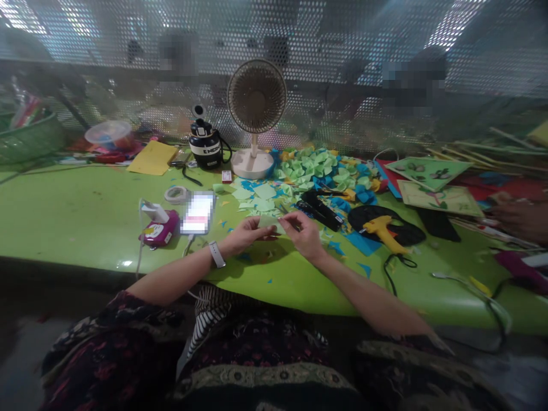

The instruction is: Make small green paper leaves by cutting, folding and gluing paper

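A small pale green square of thin paper (270, 224) sits pinched between both hands just above the glossy lime-green tabletop (77, 211), low and close to the body, likely so its edges can be lined up by fingertip. The left hand (248, 233), with a white band at the wrist, closes thumb and fingers on the paper's left edge; the right hand (305, 231) nips the right edge, its grip nearly shut on the sheet, the other fingers curled.

Tiny blue and green paper offcuts (338, 246) are scattered flat about the hands. Just beyond lie loose flat pale green paper squares (257, 197), and behind them a heap of folded green and blue paper pieces (319, 168), crisp-creased and bulky, piled within arm's reach. To the right, a yellow plastic glue gun (385, 231) rests on a round black mat (405, 228), its cord trailing toward the tabletop edge; a black oblong tool (321, 210) lies near it, what kind I cannot tell.

To the left a smartphone (197, 214) lies face-up beside a pink rounded gadget (158, 233) and a roll of clear tape (176, 194). A small white desk fan with round mesh cage (256, 114) stands upright at the back, facing the sitter, next to a black-and-white mug with handle (206, 147).
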`<state>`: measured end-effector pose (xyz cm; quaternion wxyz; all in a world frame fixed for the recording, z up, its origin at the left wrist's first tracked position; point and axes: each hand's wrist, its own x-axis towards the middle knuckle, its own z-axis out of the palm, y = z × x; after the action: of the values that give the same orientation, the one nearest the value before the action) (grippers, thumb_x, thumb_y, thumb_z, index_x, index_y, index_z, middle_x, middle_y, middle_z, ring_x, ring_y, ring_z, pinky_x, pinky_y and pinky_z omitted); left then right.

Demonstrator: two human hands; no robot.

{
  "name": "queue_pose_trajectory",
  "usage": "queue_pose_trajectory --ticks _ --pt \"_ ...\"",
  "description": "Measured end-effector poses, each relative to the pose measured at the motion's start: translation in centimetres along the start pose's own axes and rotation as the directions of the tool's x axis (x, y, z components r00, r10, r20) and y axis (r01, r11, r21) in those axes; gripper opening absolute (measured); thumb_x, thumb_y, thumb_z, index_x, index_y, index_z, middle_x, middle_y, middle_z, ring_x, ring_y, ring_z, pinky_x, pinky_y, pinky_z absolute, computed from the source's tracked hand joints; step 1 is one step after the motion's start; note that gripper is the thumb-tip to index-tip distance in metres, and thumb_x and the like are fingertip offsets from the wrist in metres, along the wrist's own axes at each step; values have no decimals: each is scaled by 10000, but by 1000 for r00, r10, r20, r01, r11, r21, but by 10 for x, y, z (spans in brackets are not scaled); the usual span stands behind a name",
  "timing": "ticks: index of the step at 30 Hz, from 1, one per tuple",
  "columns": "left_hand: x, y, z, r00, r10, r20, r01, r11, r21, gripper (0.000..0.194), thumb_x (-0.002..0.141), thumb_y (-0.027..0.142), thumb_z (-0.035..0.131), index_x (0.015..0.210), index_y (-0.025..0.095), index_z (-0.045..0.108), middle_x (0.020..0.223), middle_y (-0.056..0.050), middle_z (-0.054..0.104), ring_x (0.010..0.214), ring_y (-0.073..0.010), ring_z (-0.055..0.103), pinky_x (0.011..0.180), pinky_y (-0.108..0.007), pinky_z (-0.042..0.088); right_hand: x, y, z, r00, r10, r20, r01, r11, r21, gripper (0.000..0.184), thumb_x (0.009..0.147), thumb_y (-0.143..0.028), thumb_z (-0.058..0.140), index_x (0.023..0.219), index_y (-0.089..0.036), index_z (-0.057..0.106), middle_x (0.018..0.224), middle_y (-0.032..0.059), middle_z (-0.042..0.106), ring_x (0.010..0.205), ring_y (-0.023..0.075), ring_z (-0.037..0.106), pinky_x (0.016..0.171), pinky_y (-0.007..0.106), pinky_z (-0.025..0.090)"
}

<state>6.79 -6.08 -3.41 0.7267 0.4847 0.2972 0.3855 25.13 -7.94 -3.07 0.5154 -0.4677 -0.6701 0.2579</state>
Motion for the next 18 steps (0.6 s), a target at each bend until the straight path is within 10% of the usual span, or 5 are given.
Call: queue_pose_trajectory --ticks 18 --pt "3 -5 -5 999 44 -25 -43 998 49 364 702 382 837 937 143 695 880 -44 733 774 -127 689 793 -280 538 3 5 0 998 39 46 -41 998 44 306 851 -518 631 838 -214 609 824 31 692 749 176 649 760 336 529"
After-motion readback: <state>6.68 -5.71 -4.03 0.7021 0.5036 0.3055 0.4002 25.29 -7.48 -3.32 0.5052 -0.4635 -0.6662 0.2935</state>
